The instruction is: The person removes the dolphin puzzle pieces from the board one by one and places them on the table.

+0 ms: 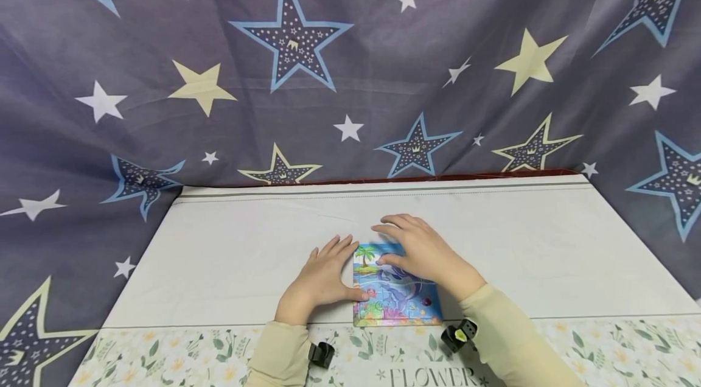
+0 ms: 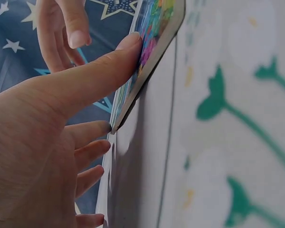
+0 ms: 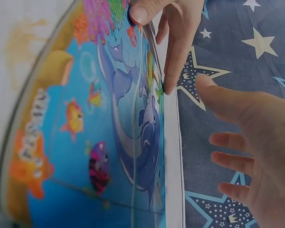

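At the frame's lower centre lies the picture puzzle (image 1: 395,297); the left hand (image 1: 324,280), fingers nearly straight, rests its thumb on the left side, and the right hand (image 1: 426,256), loosely spread above, grips nothing. Steady, light thumb pressure should prevent sliding.

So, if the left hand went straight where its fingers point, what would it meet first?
Probably the right hand, ahead in the head view; its height is unclear, so the left hand might pass below.

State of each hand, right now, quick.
Left hand: open, thumb resting on the dolphin jigsaw puzzle, not gripping it.
Right hand: open, holding nothing, above the puzzle's far right part.
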### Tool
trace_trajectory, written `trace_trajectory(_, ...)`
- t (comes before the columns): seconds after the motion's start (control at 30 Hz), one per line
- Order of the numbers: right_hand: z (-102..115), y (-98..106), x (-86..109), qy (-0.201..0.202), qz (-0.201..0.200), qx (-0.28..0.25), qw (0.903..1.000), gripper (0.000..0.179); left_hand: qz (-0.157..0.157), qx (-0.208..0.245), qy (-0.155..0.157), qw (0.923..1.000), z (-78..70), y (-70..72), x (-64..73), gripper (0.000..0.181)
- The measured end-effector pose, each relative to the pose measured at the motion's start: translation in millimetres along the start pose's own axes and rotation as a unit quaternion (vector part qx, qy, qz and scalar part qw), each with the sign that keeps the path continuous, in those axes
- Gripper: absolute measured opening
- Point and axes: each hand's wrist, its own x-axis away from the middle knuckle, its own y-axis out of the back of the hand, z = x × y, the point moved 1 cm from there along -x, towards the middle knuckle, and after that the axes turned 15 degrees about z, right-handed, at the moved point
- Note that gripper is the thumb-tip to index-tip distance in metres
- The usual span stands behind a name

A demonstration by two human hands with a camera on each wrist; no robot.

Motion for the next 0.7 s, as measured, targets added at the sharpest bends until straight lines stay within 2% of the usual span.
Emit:
trace_trajectory(0.2, 4.4, -3.7, -10.0, 0.02, 0.026, -0.019, 0.9993, 0.051, 0.001, 0.004, 0.006, 1.0, 3.2, -1.7, 2.8, 0.108)
trace_trajectory(0.33, 7.1, -8.3, -16.6, 0.019, 0.043, -0.039, 0.9982, 0.043, -0.001, 0.007, 0.006, 1.0, 4.7, -1.4, 3.4, 0.108)
trace_trajectory(0.5, 10.5, -16.3, -21.7, -0.01, 0.072, -0.06, 0.9955, 0.038, 0.001, 0.013, 0.005, 0.9999, 4.9, -1.3, 3.3, 0.107)
trace_trajectory(0.7, 14.6, -22.7, -24.9, -0.057, 0.091, -0.076, 0.9913, 0.04, 0.006, 0.01, 0.007, 0.9999, 1.3, 0.3, 3.5, 0.105)
